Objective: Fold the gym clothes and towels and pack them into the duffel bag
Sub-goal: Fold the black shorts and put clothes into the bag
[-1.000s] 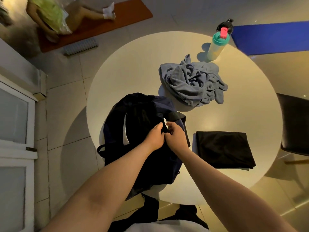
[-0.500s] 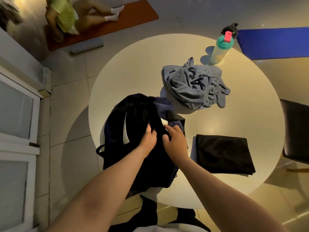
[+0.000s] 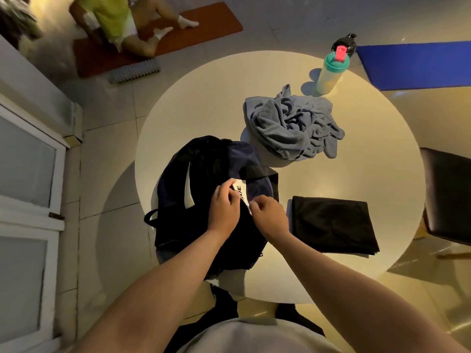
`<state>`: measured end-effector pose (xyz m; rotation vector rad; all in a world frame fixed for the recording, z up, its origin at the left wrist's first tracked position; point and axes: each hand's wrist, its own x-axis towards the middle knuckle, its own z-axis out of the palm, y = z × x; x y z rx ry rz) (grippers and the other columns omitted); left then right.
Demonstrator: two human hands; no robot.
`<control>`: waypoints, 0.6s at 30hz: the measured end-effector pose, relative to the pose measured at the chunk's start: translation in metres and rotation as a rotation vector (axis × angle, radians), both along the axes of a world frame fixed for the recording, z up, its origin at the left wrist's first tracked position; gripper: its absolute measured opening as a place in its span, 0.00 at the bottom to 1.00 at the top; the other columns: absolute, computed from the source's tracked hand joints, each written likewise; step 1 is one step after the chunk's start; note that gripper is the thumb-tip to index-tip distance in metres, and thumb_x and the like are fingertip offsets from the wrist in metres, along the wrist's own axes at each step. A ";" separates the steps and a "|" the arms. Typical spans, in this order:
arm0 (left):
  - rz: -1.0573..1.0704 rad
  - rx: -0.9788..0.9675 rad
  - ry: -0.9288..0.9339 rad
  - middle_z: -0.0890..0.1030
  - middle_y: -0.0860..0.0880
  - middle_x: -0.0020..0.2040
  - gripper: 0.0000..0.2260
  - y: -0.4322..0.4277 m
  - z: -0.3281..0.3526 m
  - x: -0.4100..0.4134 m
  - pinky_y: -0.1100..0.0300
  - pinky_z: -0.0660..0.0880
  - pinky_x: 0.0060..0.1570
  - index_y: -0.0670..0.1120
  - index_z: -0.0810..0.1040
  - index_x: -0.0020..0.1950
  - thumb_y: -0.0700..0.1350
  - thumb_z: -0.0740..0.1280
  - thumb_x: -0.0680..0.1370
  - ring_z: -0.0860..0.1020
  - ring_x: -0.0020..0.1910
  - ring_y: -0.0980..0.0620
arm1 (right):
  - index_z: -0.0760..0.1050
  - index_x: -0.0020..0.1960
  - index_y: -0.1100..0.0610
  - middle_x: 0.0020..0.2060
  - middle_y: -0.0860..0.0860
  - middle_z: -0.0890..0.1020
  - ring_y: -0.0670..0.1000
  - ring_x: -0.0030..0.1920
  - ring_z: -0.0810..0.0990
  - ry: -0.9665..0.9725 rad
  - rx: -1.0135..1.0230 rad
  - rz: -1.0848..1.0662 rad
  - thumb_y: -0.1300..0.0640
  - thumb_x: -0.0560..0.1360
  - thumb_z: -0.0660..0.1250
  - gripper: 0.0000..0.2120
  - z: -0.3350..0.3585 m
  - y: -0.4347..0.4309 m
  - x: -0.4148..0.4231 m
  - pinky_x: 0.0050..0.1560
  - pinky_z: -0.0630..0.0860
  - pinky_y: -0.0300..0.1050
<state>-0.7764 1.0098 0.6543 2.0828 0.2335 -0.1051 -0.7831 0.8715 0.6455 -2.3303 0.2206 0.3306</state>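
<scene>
A dark navy and black duffel bag [image 3: 201, 200] lies on the near left part of the round white table [image 3: 204, 103]. My left hand [image 3: 225, 212] grips the bag's fabric at its top. My right hand [image 3: 269, 215] pinches the bag's edge just to the right, and a white patch with dark letters [image 3: 239, 193] shows between the two hands. A folded black garment [image 3: 334, 225] lies flat on the table to the right of the bag. A crumpled grey-blue towel [image 3: 293, 128] is heaped behind the bag, toward the table's far side.
A shaker bottle [image 3: 331, 72] with a teal lid and pink cap stands at the table's far edge. A dark chair [image 3: 448, 200] sits at the right. A person sits on an orange mat [image 3: 178, 36] on the floor; a blue mat [image 3: 418, 64] lies far right.
My hands have drawn slightly apart on the bag, pulling the fabric open so a white lettered patch now shows between them. The person on the orange mat has shifted.
</scene>
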 end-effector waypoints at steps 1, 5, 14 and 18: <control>-0.051 0.020 -0.031 0.75 0.50 0.63 0.15 -0.009 0.003 -0.004 0.58 0.76 0.56 0.51 0.73 0.70 0.47 0.58 0.84 0.76 0.58 0.53 | 0.80 0.48 0.49 0.45 0.46 0.82 0.45 0.42 0.78 -0.006 -0.019 -0.023 0.48 0.79 0.58 0.12 0.000 -0.011 -0.004 0.43 0.78 0.45; -0.209 0.106 0.033 0.81 0.49 0.59 0.14 -0.059 0.009 -0.018 0.52 0.79 0.55 0.51 0.77 0.66 0.46 0.59 0.83 0.79 0.57 0.50 | 0.82 0.52 0.51 0.46 0.48 0.83 0.47 0.41 0.80 0.017 -0.074 -0.071 0.55 0.78 0.60 0.11 0.001 -0.058 -0.022 0.42 0.80 0.46; -0.359 0.714 0.140 0.69 0.47 0.70 0.19 -0.145 0.020 -0.032 0.47 0.72 0.57 0.50 0.70 0.72 0.51 0.59 0.81 0.73 0.65 0.43 | 0.80 0.61 0.54 0.55 0.52 0.82 0.51 0.51 0.82 0.104 -0.070 -0.171 0.57 0.76 0.63 0.16 -0.021 -0.155 -0.057 0.52 0.82 0.49; -0.401 0.519 0.306 0.71 0.45 0.71 0.22 -0.181 -0.012 -0.039 0.47 0.74 0.60 0.50 0.68 0.75 0.47 0.61 0.80 0.72 0.66 0.42 | 0.76 0.69 0.55 0.62 0.54 0.79 0.53 0.59 0.80 0.162 -0.021 -0.150 0.59 0.77 0.64 0.20 -0.026 -0.180 -0.062 0.61 0.79 0.51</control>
